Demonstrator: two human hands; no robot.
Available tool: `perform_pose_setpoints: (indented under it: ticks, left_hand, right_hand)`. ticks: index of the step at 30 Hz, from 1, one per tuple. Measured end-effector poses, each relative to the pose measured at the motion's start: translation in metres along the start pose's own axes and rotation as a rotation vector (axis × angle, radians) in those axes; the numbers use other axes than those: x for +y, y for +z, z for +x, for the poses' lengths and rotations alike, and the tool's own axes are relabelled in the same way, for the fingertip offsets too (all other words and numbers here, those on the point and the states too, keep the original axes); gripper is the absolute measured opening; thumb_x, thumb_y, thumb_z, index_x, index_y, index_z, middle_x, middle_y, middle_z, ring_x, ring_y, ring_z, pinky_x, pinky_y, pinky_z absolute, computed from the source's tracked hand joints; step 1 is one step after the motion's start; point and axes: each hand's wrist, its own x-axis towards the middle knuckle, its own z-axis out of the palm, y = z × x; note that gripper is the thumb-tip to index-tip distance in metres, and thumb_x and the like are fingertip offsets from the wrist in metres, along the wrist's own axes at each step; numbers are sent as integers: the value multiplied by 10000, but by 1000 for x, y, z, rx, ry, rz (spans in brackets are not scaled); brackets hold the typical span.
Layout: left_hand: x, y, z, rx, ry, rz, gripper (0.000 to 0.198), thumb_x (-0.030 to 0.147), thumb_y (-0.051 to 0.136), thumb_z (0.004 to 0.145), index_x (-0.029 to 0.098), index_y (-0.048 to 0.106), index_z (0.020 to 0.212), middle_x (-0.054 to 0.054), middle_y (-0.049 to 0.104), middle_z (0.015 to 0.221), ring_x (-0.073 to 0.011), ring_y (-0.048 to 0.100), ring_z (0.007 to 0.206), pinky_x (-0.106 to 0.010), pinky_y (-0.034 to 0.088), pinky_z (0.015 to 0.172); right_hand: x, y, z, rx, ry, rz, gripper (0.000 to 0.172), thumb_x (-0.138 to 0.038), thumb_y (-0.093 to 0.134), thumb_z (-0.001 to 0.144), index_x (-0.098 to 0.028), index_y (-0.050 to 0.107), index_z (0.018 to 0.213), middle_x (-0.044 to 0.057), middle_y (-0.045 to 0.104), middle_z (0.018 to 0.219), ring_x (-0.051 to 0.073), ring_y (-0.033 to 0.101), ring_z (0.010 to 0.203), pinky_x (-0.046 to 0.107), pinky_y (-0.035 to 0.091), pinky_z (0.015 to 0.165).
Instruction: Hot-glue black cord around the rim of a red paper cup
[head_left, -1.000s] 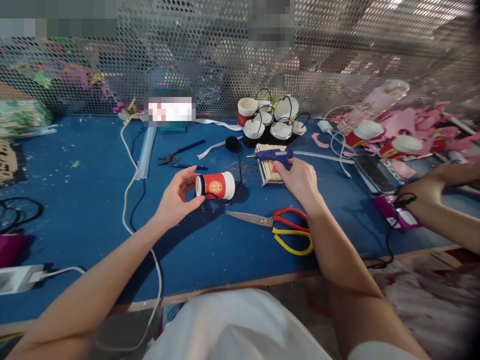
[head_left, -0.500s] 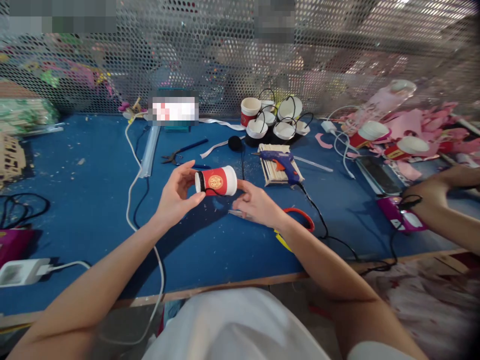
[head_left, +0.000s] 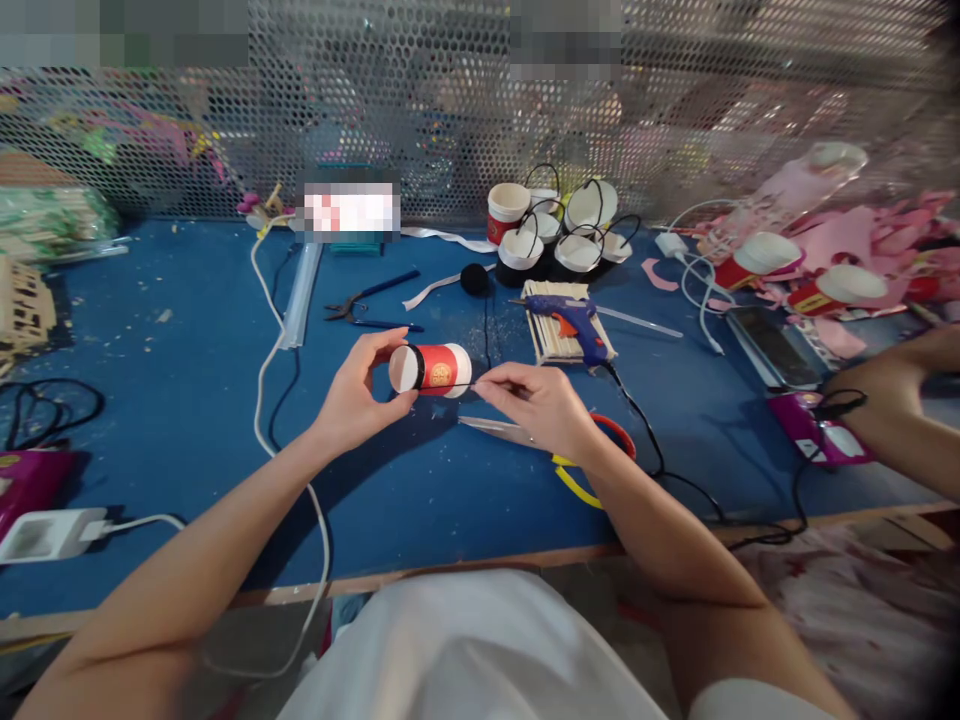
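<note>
My left hand [head_left: 365,392] grips a red and white paper cup [head_left: 436,370] by its rim end, thumb below and fingers above. The cup lies on its side in the air over the blue table, with a black band near its rim and a gold emblem on its red wall. A thin black cord [head_left: 450,386] runs along the cup's lower side from the band. At the cup's base, my right hand [head_left: 536,400] pinches the cord's end between thumb and fingertips. Below that hand lie scissors [head_left: 501,430] with red and yellow handles, partly hidden by my wrist.
Behind are pliers [head_left: 375,300], a black spool [head_left: 474,280] and a blue glue gun [head_left: 566,318] on a bundle of sticks. Several cups with black cord handles [head_left: 576,255] stand near the mesh wall. A co-worker's arm [head_left: 896,410] rests at the right beside a phone [head_left: 772,345].
My right hand has closed in a pinch on the cord and drawn it along the cup towards the base. The cup has turned slightly, showing more of its open end.
</note>
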Motion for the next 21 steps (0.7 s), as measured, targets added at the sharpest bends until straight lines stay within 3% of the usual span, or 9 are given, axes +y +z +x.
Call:
perform_pose_setpoints:
  ticks: [4, 8, 13, 21]
  left_hand:
    - [5, 1, -2, -125, -39, -93, 653, 162, 706, 671, 235, 469, 1275, -96, 539, 1184, -234, 550, 1100, -419, 422, 1009]
    - [11, 4, -6, -258, -81, -213, 647, 162, 709, 692, 246, 460, 1283, -87, 547, 1159, -226, 541, 1093, -412, 420, 1004]
    - [19, 10, -10, -349, -106, -288, 637, 158, 716, 699, 250, 469, 1279, -77, 563, 1142, -216, 545, 1079, -400, 420, 998]
    - [19, 14, -13, -367, -120, -322, 623, 180, 722, 705, 261, 481, 1274, -77, 569, 1135, -221, 549, 1075, -417, 425, 999]
  right_hand:
    - [-4, -5, 3, 125, -189, -99, 147, -261, 564, 855, -188, 680, 804, 28, 699, 790, 129, 609, 681, 244, 462, 612]
    - [-8, -5, 3, 181, -309, -164, 140, -206, 558, 862, -179, 682, 802, 34, 710, 791, 117, 608, 665, 238, 456, 609]
    - [-11, -4, 2, 202, -335, -158, 148, -211, 548, 868, -193, 681, 806, 29, 706, 773, 116, 602, 652, 240, 441, 584]
    - [-10, -2, 0, 228, -338, -155, 150, -228, 543, 874, -208, 681, 819, 21, 705, 775, 121, 610, 659, 252, 460, 596]
